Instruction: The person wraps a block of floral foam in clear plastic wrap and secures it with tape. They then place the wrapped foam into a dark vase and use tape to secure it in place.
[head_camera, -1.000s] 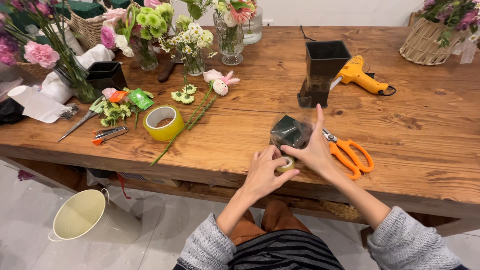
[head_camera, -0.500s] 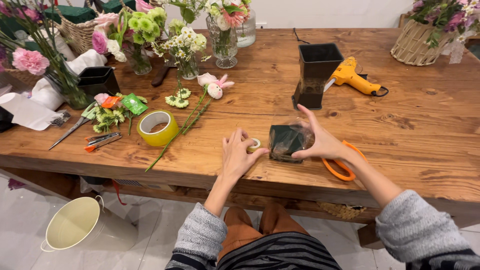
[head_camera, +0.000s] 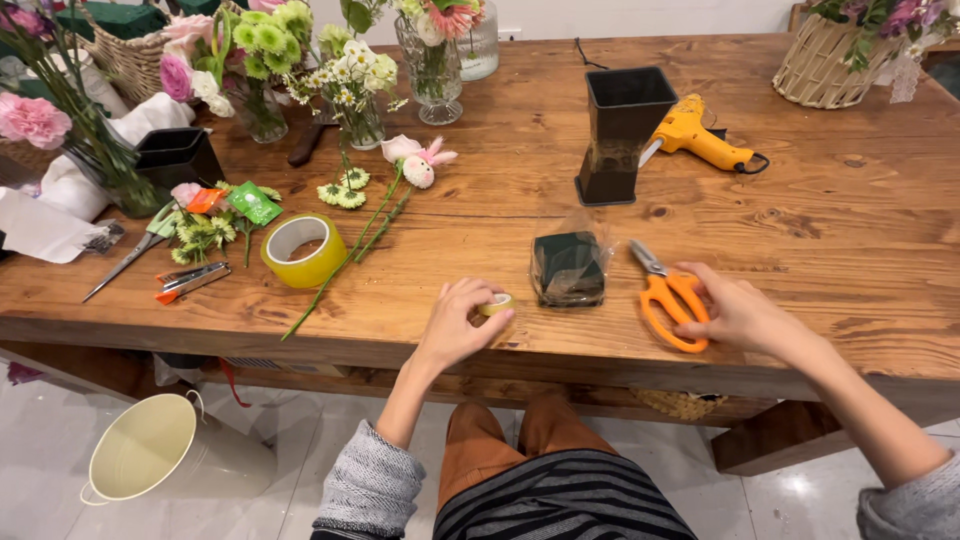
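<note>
My left hand (head_camera: 458, 322) pinches a small tape roll (head_camera: 497, 304) just left of the wrapped dark foam block (head_camera: 568, 268). My right hand (head_camera: 728, 312), fingers loosely curled, rests on the orange scissors (head_camera: 670, 298) just right of that block.

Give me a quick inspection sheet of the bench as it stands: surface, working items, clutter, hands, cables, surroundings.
Surface: wooden table, knotted planks.
Job's things: small tape roll pinched in the left hand; orange scissors under the right hand; wrapped dark block between them.
Clutter: large yellow tape roll, loose flower stems, black pot, yellow glue gun, glass vases, wicker baskets.
Hands: left closed on the roll; right touching the scissor handles, fingers spread.
Cables: black cord near the far edge.
Surroundings: cream bucket on tiled floor.
</note>
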